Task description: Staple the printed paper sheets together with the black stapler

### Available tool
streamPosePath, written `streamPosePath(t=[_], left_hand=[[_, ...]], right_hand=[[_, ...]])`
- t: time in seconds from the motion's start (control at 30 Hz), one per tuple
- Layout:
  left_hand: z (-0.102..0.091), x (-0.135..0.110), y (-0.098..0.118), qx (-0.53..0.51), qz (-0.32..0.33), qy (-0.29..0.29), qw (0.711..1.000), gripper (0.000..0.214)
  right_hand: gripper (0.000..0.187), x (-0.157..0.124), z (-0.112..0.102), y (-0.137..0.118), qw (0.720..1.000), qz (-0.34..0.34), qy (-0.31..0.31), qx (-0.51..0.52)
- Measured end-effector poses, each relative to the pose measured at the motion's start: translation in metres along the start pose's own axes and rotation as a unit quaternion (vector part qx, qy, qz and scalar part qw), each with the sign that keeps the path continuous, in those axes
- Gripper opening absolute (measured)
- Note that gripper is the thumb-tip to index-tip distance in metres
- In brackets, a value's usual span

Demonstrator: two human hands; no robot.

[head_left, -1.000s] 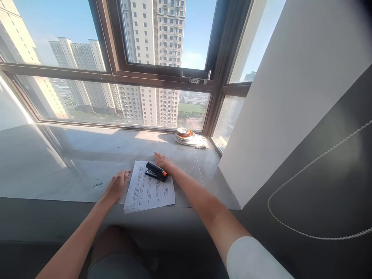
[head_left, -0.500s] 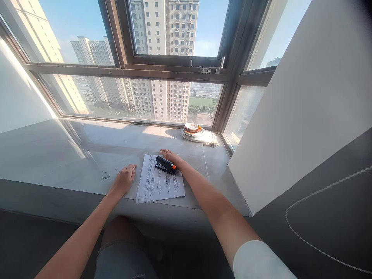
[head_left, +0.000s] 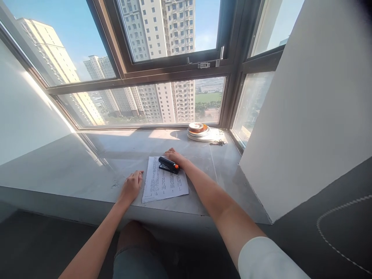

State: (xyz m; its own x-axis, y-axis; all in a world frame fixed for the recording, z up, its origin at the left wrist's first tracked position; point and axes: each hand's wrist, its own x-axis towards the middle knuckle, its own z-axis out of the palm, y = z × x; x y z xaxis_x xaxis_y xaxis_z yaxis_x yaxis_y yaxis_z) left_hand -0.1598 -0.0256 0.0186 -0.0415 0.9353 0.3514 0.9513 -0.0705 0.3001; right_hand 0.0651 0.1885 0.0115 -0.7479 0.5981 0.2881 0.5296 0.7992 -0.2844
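A black stapler [head_left: 169, 165] with an orange part at its near end lies on a small stack of printed papers [head_left: 165, 187]. My right hand [head_left: 174, 155] rests just beyond the stapler at the far right edge of the sheets. Its fingers are slightly bent and apart, with nothing seen in them; the wrist is close beside the stapler's orange end. Left of the papers, my left hand [head_left: 133, 185] lies on the stone windowsill [head_left: 87, 166]. Those fingers are curled in loosely, and no object shows in them.
Stacked round plates or rolls [head_left: 198, 130], white and orange, stand near the window corner with a small dark tangle [head_left: 217, 143] beside them. A white wall [head_left: 293, 116] rises at the right. A beaded cord [head_left: 328, 240] hangs there. The sill's front edge lies close to my legs.
The view has shifted and tilted, so the sill sits a little further right. The fingers of my right hand look more bent than before. Stapler and papers keep their places.
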Motion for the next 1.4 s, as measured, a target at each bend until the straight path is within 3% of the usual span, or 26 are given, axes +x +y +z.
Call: streamPosePath(t=[0.23, 0.43, 0.53, 0.63, 0.7, 0.77, 0.83, 0.97, 1.03, 1.13, 1.23, 1.33, 1.4], left_hand=[[0.0, 0.0, -0.001, 0.002, -0.011, -0.006, 1.0, 0.04], [0.005, 0.008, -0.001, 0.024, -0.016, 0.015, 0.999, 0.033], [0.008, 0.036, 0.026, -0.026, -0.031, 0.019, 0.999, 0.029], [0.019, 0.085, 0.072, -0.145, 0.009, 0.036, 0.989, 0.025], [0.034, 0.12, 0.104, -0.291, 0.014, 0.025, 0.956, 0.021], [0.054, 0.149, 0.128, -0.442, 0.005, -0.01, 0.897, 0.021], [0.076, 0.166, 0.141, -0.505, -0.004, -0.029, 0.863, 0.02], [0.108, 0.172, 0.14, -0.438, 0.02, -0.038, 0.898, 0.017], [0.115, 0.17, 0.136, -0.395, 0.032, -0.05, 0.917, 0.018], [0.116, 0.17, 0.133, -0.351, 0.032, -0.056, 0.934, 0.021], [0.115, 0.171, 0.134, -0.323, 0.028, -0.042, 0.945, 0.021], [0.114, 0.171, 0.134, -0.315, 0.014, -0.018, 0.949, 0.02], [0.113, 0.172, 0.134, -0.324, 0.001, -0.01, 0.946, 0.02]], right_hand=[[0.03, -0.013, -0.008, -0.006, 1.0, -0.001, 0.001, -0.029], [0.025, -0.056, -0.024, 0.004, 0.992, 0.066, 0.018, -0.105], [0.025, -0.083, -0.037, 0.022, 0.986, 0.098, 0.006, -0.137], [0.024, -0.105, -0.048, 0.04, 0.982, 0.114, -0.01, -0.151], [0.021, -0.114, -0.054, 0.048, 0.982, 0.121, -0.01, -0.147], [0.02, -0.117, -0.056, 0.054, 0.982, 0.127, 0.002, -0.139], [0.021, -0.116, -0.055, 0.058, 0.982, 0.132, 0.01, -0.133], [0.018, -0.117, -0.054, 0.063, 0.985, 0.135, 0.045, -0.093], [0.018, -0.123, -0.06, 0.061, 0.985, 0.135, 0.107, -0.031], [0.035, -0.137, -0.078, 0.05, 0.973, 0.133, 0.172, 0.081], [0.041, -0.151, -0.096, 0.031, 0.983, 0.093, 0.095, 0.128], [0.05, -0.159, -0.102, 0.016, 0.994, 0.076, 0.011, 0.081], [0.049, -0.159, -0.101, 0.012, 0.996, 0.074, -0.002, 0.057]])
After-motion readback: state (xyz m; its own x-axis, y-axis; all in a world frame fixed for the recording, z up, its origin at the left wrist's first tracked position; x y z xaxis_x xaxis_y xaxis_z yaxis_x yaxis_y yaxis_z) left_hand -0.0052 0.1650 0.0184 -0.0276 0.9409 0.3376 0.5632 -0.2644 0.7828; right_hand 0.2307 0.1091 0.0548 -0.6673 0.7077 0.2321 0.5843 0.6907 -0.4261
